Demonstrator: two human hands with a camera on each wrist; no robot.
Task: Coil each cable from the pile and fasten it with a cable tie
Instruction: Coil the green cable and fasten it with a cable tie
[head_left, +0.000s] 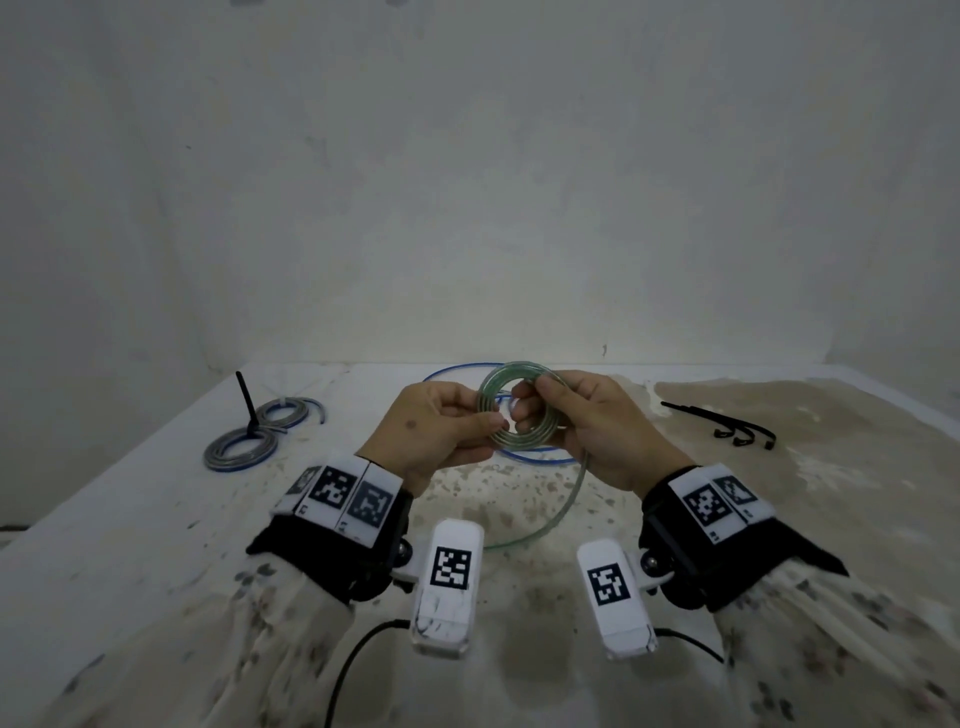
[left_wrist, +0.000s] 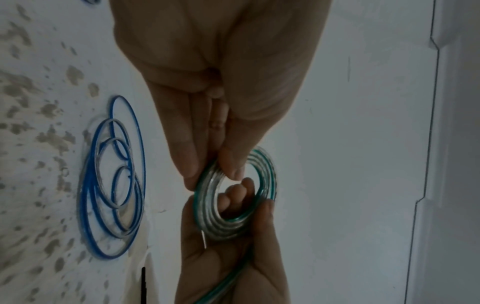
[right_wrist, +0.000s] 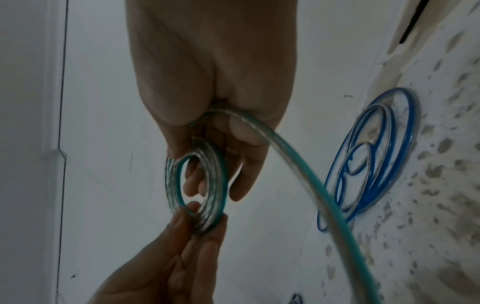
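Above the counter (head_left: 156, 519), the green cable coil (head_left: 519, 410) is pinched in the left grip (head_left: 431, 431) and clasped by the right grip (head_left: 597, 431).

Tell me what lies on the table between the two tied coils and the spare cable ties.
The loose blue cable lies there, partly hidden in the head view behind both hands holding the green-striped coil; the wrist views show its loops.

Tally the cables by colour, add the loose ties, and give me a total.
Green-striped cable, held by left hand and right hand: 1
Loose blue cable: 1
Tied blue coils: 2
Loose black ties: about 3, they overlap
Total: about 7
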